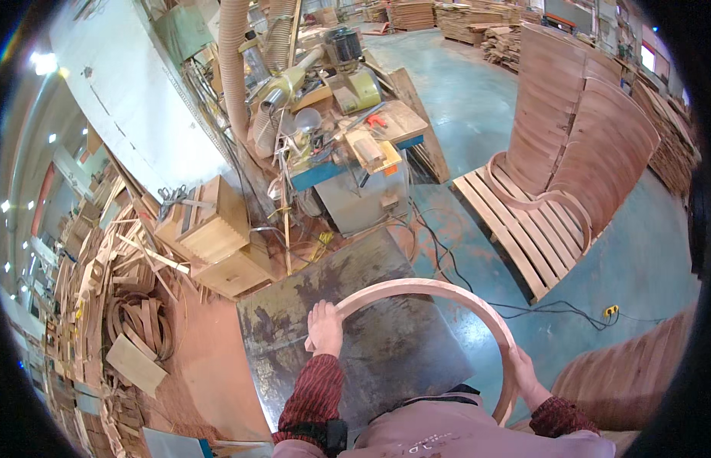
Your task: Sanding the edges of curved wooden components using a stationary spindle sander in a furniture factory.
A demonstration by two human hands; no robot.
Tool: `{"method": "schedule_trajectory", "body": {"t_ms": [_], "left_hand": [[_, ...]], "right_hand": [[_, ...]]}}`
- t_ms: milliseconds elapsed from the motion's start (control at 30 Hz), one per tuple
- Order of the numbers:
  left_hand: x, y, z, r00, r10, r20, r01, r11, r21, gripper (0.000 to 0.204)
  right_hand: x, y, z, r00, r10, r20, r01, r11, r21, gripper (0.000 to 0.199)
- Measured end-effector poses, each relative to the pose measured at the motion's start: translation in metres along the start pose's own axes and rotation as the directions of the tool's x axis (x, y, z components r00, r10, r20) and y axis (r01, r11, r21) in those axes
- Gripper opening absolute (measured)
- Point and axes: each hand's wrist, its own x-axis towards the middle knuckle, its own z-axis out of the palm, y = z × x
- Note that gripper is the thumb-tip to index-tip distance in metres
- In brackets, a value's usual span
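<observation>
I hold a curved, U-shaped bent wooden piece (439, 291) above a worn metal table top (371, 275). My left hand (325, 327) grips its left end, just over the plate. My right hand (521, 368) grips the right side of the arc, off the table's right edge. The arc bows away from me, and its far curve lies over the plate's far right part.
Beyond the table stands a woodworking machine (348, 153) with dust hoses (235, 69). Wooden boxes (214, 229) and scrap offcuts (119, 305) fill the left. A pallet (516, 229) with stacked bent pieces (577, 130) sits right; black cables (554, 309) run across the green floor.
</observation>
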Motion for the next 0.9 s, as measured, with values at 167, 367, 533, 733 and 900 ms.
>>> {"method": "schedule_trajectory", "body": {"t_ms": [167,367,533,733,900], "left_hand": [[-0.020,-0.019,-0.004,0.999,-0.022,-0.024,0.021,1.000,-0.015,0.041],[-0.039,-0.033,-0.012,0.997,-0.068,-0.019,0.068,0.998,-0.009,0.040],[-0.054,-0.047,-0.023,0.986,-0.164,0.037,0.165,0.985,-0.047,0.038],[-0.073,-0.059,-0.037,0.985,-0.167,-0.031,0.166,0.986,-0.031,0.035],[-0.087,-0.066,-0.045,0.968,-0.250,0.008,0.250,0.966,-0.073,0.032]], "right_hand": [[0.012,0.015,0.003,1.000,0.010,0.022,-0.009,0.998,-0.054,0.059],[0.004,-0.006,0.019,0.999,0.005,0.050,0.001,0.994,-0.109,0.057],[0.007,-0.012,0.030,0.995,0.009,0.103,0.000,0.996,-0.093,0.056],[0.011,-0.023,0.042,0.989,0.014,0.149,0.012,0.984,-0.175,0.056],[0.013,-0.035,0.053,0.984,-0.023,0.179,0.068,0.966,-0.249,0.058]]}}
